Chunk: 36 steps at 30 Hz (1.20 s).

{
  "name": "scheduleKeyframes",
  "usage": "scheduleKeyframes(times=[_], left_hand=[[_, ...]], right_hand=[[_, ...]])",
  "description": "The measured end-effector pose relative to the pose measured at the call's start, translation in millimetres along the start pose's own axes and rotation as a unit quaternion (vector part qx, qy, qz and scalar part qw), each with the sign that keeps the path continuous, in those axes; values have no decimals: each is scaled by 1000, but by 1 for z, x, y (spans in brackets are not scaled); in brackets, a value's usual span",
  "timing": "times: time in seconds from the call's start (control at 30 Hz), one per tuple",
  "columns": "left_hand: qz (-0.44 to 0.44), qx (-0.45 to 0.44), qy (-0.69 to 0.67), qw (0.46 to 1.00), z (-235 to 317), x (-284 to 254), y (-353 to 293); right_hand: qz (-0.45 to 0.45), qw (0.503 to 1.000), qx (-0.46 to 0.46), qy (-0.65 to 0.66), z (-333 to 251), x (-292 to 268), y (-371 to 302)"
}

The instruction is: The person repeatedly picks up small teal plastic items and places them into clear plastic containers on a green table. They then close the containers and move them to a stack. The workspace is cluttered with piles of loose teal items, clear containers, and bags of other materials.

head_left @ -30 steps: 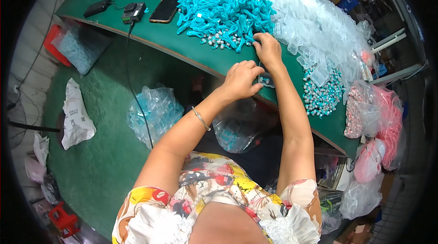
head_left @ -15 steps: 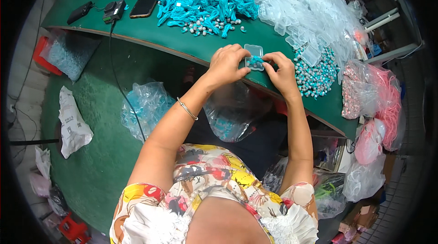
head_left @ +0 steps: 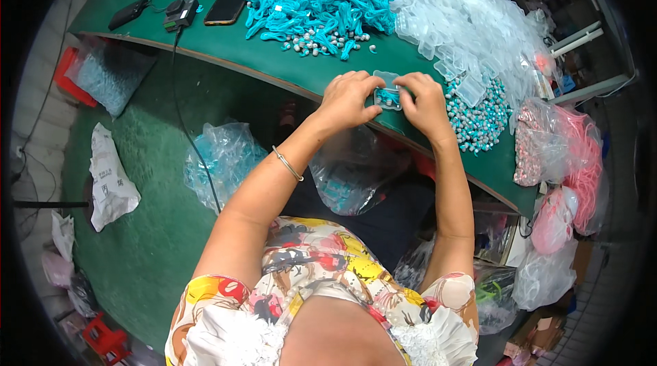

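A small clear plastic box [head_left: 388, 107] with its hinged lid [head_left: 385, 76] raised stands near the table's front edge. Turquoise cord [head_left: 387, 97] lies inside it. My left hand [head_left: 348, 100] grips the box's left side, the thumb low and the fingers near the lid. On the right, my right hand [head_left: 426, 104] has its bent fingers at the lid's right edge and its thumb beside the box. The fingertips partly cover both sides of the box.
Beyond lie a heap of turquoise cord bundles [head_left: 318, 0] and a large pile of clear boxes [head_left: 465, 10]. Turquoise-and-silver beads [head_left: 475, 119] sit right of my right hand. A phone [head_left: 226, 3] and a black device with a cable [head_left: 181, 14] rest far left. Bagged pink cords [head_left: 578, 160] hang right.
My right fingers have moved from the cord in the box up to the lid's right edge. The cord now lies lower inside the box. My left hand keeps its grip.
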<state>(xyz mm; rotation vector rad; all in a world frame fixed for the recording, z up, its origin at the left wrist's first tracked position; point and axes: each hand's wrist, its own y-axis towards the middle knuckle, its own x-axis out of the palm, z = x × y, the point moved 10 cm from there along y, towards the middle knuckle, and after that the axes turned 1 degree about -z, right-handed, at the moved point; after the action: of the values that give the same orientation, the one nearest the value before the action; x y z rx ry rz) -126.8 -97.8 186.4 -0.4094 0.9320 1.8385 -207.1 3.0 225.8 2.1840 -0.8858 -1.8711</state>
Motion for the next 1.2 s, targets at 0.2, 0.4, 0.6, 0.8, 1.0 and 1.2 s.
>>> scheduleKeyframes(times=[0.2, 0.4, 0.6, 0.8, 1.0, 1.2], left_hand=[[-9, 1, 2, 1000, -3, 3, -1], [-4, -3, -27, 1000, 2, -2, -1], [16, 55, 60, 997, 14, 3, -3], [7, 67, 17, 998, 15, 2, -5], [59, 74, -50, 994, 12, -6, -8], [25, 143, -9, 989, 65, 17, -50]], right_hand=[[-59, 986, 110, 114, 40, 32, 9], [17, 982, 71, 172, 27, 9, -7], [40, 990, -20, 132, -11, 1, -31], [15, 977, 31, 210, -5, 11, -30], [-154, 905, 133, 374, 21, 43, -16], [130, 973, 103, -160, 89, 1, 44]])
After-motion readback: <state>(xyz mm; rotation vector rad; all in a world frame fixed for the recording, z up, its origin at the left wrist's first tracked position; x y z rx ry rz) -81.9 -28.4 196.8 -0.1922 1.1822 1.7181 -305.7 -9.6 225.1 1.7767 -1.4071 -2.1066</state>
